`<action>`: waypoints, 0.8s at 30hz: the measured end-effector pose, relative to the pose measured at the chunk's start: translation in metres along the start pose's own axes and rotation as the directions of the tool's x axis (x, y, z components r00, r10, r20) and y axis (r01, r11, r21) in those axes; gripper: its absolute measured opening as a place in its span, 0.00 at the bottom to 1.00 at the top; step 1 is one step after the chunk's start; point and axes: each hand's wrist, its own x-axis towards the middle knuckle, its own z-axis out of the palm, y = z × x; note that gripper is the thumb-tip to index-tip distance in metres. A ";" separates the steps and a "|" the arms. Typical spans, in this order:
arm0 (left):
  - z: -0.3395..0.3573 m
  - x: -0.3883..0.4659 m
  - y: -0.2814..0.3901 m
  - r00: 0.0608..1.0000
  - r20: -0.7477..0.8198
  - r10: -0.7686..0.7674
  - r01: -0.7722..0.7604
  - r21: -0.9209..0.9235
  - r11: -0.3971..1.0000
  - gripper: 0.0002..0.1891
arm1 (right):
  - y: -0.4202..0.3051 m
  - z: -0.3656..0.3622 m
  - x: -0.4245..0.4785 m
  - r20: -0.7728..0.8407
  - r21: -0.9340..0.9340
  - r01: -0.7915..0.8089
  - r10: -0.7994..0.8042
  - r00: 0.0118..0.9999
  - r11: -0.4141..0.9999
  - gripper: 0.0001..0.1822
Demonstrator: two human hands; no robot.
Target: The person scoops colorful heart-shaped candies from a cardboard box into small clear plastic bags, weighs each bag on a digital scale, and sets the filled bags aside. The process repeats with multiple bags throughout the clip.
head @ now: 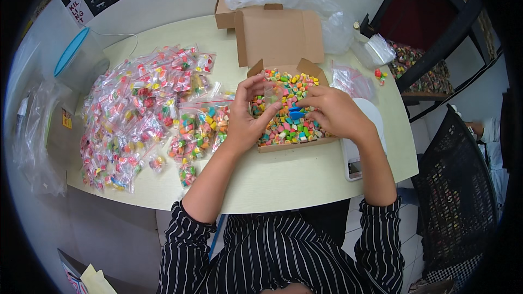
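An open cardboard box (pixel 296 145) full of small multicoloured candies (pixel 286 128) lies in front of me. Over its left part my left hand (pixel 253 108) grips a small clear plastic container (pixel 273 94), whose exact shape is hard to make out; a few candies show through it. My right hand (pixel 333 110) is above the right part of the box, its fingers closed on a blue plastic utensil (pixel 297 113). The blue ends point left, just over the candies. Whether it is a scoop or tongs, I cannot tell.
Left of the box lie candy-filled zip bags (pixel 198 130) and a large heap of small candy packets (pixel 135 110). A white scale (pixel 369 118) sits partly under my right forearm, with empty zip bags (pixel 351 81) behind it. A blue-lidded tub (pixel 83 59) stands back left; a mesh chair (pixel 457 192) is at right.
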 end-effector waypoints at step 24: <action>-0.002 0.003 -0.007 0.993 -0.113 -0.024 0.010 -0.118 0.993 0.27 | -0.010 -0.023 0.014 -0.117 -0.085 0.084 -0.094 0.989 0.993 0.16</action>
